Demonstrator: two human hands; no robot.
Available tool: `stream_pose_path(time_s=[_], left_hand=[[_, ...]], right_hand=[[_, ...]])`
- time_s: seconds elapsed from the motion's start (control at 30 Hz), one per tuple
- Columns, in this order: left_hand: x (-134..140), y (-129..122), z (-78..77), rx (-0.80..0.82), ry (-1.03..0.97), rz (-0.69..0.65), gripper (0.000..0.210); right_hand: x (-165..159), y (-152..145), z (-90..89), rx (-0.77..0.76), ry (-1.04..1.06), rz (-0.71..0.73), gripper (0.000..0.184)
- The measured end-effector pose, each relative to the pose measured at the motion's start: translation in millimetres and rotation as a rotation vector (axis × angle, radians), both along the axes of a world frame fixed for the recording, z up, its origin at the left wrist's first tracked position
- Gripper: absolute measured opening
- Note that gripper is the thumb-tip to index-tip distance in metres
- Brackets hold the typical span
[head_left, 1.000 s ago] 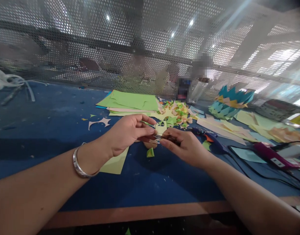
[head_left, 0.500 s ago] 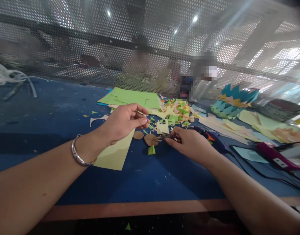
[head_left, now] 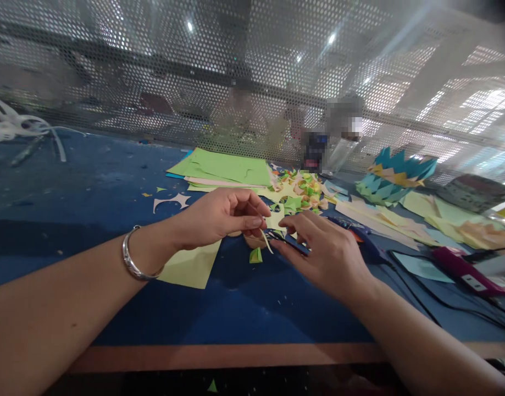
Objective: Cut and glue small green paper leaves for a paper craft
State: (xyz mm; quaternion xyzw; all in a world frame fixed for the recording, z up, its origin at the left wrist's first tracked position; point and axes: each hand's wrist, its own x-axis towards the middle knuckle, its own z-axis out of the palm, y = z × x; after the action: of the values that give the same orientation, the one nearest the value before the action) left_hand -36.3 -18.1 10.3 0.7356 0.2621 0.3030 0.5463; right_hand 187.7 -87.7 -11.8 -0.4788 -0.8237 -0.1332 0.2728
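Note:
My left hand [head_left: 236, 217], with a silver bangle on its wrist, pinches a thin pale-yellow paper strip [head_left: 267, 242] between thumb and fingertips. The strip dangles in front of a round brown disc [head_left: 255, 242]. My right hand [head_left: 324, 242] is close by on the right, thumb and fingers apart. Under it is a dark, thin tool [head_left: 279, 236] that looks like scissors, partly hidden by the fingers. A small folded green paper piece [head_left: 256, 256] lies just in front of the disc. Past my fingertips lies a pale-yellow paper scrap [head_left: 276, 219].
A yellow sheet [head_left: 192, 267] lies under my left wrist. Green sheets [head_left: 231, 165] are stacked behind, beside a heap of cut paper pieces [head_left: 304, 190]. To the right are a blue glue gun [head_left: 370, 245], cables, a magenta power strip [head_left: 466, 272] and a teal paper crown [head_left: 394, 173].
My left hand has moved slightly right and down, bringing the strip nearer my right hand. The right hand's fingers have spread from the dark tool they gripped.

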Motion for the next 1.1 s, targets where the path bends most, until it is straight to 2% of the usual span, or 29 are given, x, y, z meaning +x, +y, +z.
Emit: stream_pose_path(time_s=[0.1, 0.23, 0.53, 0.7, 0.87, 0.97, 1.1], left_hand=[[1, -1, -0.4, -0.003, 0.012, -0.02, 0.012], [2, 0, -3.4, -0.015, 0.017, -0.051, 0.015], [5, 1, -10.4, -0.02, -0.015, -0.081, 0.016], [6, -3, -7.3, -0.073, -0.023, -0.011, 0.022], [10, -12, -1.8, -0.239, -0.153, 0.118, 0.043], [11, -16, 0.8, -0.376, -0.21, 0.215, 0.033], [11, -19, 4.0, -0.441, -0.091, 0.186, 0.023]], right_hand=[[-5, -5, -0.6, 0.049, 0.029, 0.199, 0.017], [-6, -6, -2.4, 0.082, 0.029, 0.27, 0.015], [-5, -5, -4.9, 0.073, 0.033, 0.288, 0.015], [-4, -4, -6.3, 0.075, 0.034, 0.295, 0.014], [-5, -3, -6.6, 0.071, 0.085, 0.274, 0.012], [-5, -3, -6.3, 0.074, 0.114, 0.255, 0.01], [-4, -3, -6.3, 0.091, 0.117, 0.246, 0.008]])
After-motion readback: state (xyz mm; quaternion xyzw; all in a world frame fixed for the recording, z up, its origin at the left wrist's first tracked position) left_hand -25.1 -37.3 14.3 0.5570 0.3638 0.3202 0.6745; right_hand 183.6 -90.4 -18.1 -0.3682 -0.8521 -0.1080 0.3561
